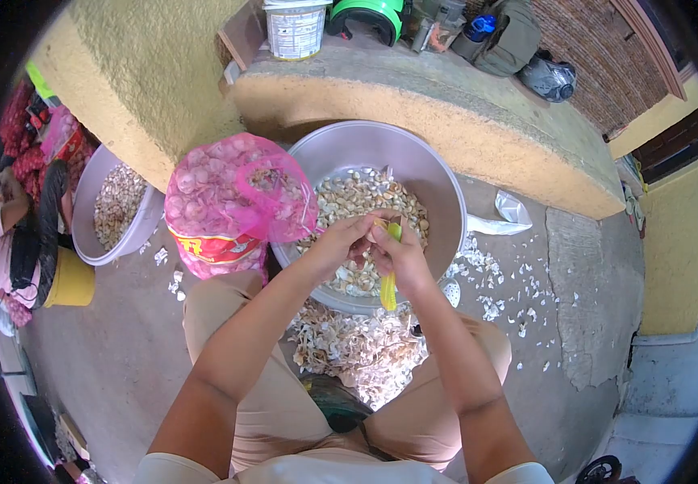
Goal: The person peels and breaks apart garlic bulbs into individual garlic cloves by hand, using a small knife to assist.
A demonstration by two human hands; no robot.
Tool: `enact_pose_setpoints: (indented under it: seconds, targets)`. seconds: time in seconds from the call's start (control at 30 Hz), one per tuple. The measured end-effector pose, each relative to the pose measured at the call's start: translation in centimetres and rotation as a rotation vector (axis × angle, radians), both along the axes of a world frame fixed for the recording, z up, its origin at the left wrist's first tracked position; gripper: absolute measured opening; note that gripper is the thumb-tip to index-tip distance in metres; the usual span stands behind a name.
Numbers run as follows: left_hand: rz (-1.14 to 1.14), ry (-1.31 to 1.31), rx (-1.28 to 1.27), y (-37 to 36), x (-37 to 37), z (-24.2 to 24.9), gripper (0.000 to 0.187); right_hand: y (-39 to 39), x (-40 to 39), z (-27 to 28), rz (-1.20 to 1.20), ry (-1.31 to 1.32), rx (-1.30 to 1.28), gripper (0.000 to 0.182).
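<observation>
Over a wide lavender basin [444, 222] of garlic [365, 194], the right hand [404, 256] grips a yellow-handled knife [388, 292]; the left hand [341, 242] curls close, its hold hidden from me. Peelings [357, 347] litter the concrete floor [151, 347] below a yellow-sided ledge [445, 129].

The concrete floor [127, 355] carries a large basin [444, 194] near the raised ledge [413, 83] — a pink mesh bag of garlic [216, 189] beside it, pale peelings [491, 307] strewn toward the floor's right edge, a second basin [141, 222] toward its left. On the ledge, a white bucket [295, 32] near the left end — a backpack [512, 36] farther right.
</observation>
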State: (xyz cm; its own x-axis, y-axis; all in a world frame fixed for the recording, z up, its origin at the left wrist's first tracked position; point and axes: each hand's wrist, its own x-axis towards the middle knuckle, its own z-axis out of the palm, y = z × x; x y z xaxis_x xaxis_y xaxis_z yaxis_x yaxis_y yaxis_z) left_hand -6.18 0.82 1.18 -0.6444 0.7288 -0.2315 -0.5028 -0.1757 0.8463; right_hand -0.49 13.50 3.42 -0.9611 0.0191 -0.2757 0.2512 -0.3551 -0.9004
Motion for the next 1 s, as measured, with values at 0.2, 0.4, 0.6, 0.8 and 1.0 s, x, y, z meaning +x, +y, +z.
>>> enact_pose_setpoints:
  seconds: [0.2, 0.4, 0.6, 0.8, 1.0]
  targets:
    - [-0.042, -0.066, 0.063, -0.3, -0.2, -0.6, 0.036, 0.8, -0.1, -0.2, 0.092, 0.044, 0.069, 0.029]
    - [0.019, -0.219, 0.087, 0.0, 0.2, -0.4, 0.035, 0.7, -0.1, -0.4, 0.081, 0.062, 0.035, 0.03]
    - [-0.046, -0.305, 0.16, -0.1, -0.4, -1.3, 0.038, 0.5, -0.1, 0.1, 0.055, 0.074, 0.24, 0.027]
    - [0.134, -0.145, -0.229, -0.2, -0.8, -0.4, 0.037, 1.9, -0.7, -1.4, 0.12, 0.032, 0.794, 0.031]
    - [-0.19, 0.957, -1.031, -1.8, -1.2, -2.5, 0.03, 3.0, 0.8, -1.5, 0.764, -0.053, 1.338, 0.033]
